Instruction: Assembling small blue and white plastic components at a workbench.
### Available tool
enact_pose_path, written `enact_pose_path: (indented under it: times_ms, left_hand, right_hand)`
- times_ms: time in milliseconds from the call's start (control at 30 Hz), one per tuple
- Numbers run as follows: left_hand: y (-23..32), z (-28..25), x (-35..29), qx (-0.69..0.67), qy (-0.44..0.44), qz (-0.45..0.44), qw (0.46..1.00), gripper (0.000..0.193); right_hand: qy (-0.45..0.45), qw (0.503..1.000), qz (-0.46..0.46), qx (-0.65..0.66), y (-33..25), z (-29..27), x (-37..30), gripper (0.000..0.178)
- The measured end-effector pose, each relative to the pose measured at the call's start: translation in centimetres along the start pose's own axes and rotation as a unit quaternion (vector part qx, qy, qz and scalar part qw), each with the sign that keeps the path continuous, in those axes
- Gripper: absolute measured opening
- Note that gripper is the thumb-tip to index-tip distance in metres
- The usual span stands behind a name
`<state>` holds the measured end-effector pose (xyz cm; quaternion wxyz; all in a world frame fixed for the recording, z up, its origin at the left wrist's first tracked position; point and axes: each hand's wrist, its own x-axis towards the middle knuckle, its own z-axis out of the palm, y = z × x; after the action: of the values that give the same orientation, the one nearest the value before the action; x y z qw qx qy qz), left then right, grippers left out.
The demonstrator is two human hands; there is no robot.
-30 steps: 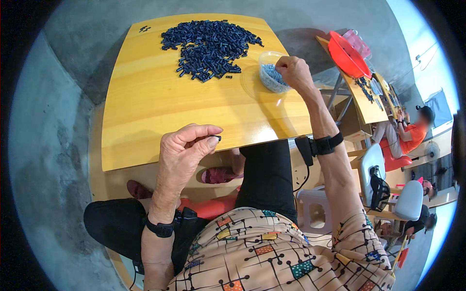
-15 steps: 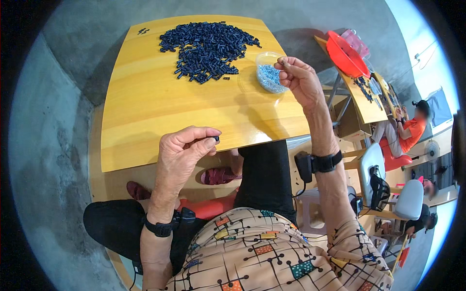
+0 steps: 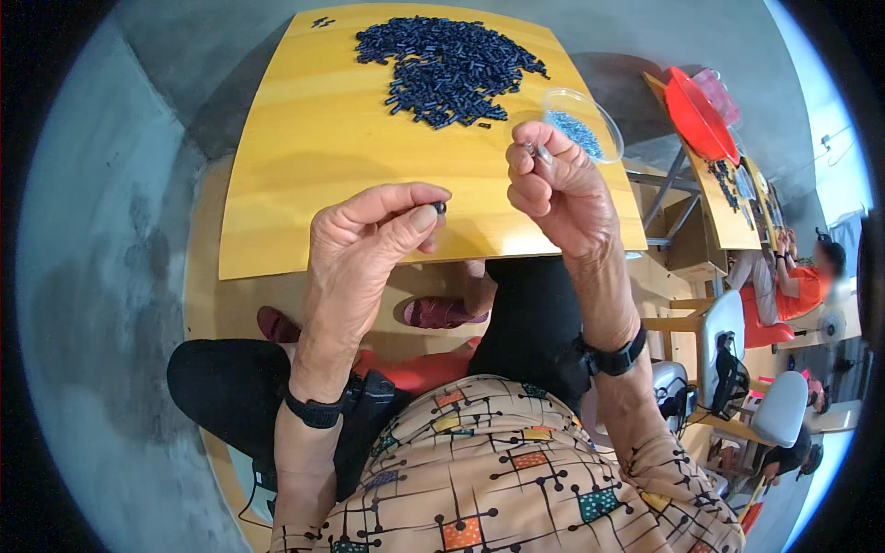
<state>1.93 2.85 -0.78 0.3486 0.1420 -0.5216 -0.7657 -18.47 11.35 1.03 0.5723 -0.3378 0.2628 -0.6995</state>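
Between thumb and forefinger, my left hand (image 3: 359,240) pinches a small black plastic piece (image 3: 441,208) over the near edge of the yellow table. My right hand (image 3: 570,194) is a short way to its right, raised a little higher, with its fingertips closed on a tiny shiny piece (image 3: 530,148) whose kind I cannot make out. The two hands do not touch. Behind my right hand stands a round clear plastic tub (image 3: 619,138) holding many tiny bluish, shiny pieces (image 3: 573,135). A large pile of similar small black pieces (image 3: 452,69) lies on the table's far half.
The yellow table (image 3: 304,184) spans the area before me, with a few stray black pieces (image 3: 323,21) at its far left corner. To the right are a red basin (image 3: 698,115) on another table, pale chairs (image 3: 724,341) and a person in an orange shirt (image 3: 800,293).
My right hand has come away from the tub, leftward toward my left hand, with a tiny shiny piece in its fingertips. My left hand still holds the black piece. The whole view has shifted.
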Motion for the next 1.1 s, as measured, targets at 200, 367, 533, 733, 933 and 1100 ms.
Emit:
enact_pose_path:
  times_ms: [200,367,533,733,933,1100]
  left_hand:
    - [0.7,0.2,-0.1,-0.022,0.029,0.013,0.999,0.017]
    - [0.4,0.2,0.1,-0.020,0.028,0.027,0.999,0.018]
    - [0.4,-0.1,0.1,-0.008,0.036,0.041,0.998,0.018]
    - [0.3,-0.2,0.2,0.035,0.030,0.049,0.998,0.018]
    - [0.3,-0.3,0.0,0.038,0.039,0.054,0.997,0.019]
    - [0.4,-0.3,0.0,0.039,0.041,0.047,0.997,0.017]
  right_hand:
    - [-0.031,0.998,0.015,0.043,2.1,1.5,0.2,0.025]
    - [-0.007,0.999,0.034,0.011,2.6,2.3,0.1,0.024]
    - [0.013,0.998,0.040,-0.051,3.0,3.6,0.0,0.019]
    - [0.033,0.994,0.035,-0.103,3.1,4.2,-0.2,0.014]
    - [0.046,0.991,0.043,-0.121,3.4,4.4,-0.3,0.014]
    - [0.050,0.991,0.034,-0.116,3.6,4.5,-0.5,0.016]
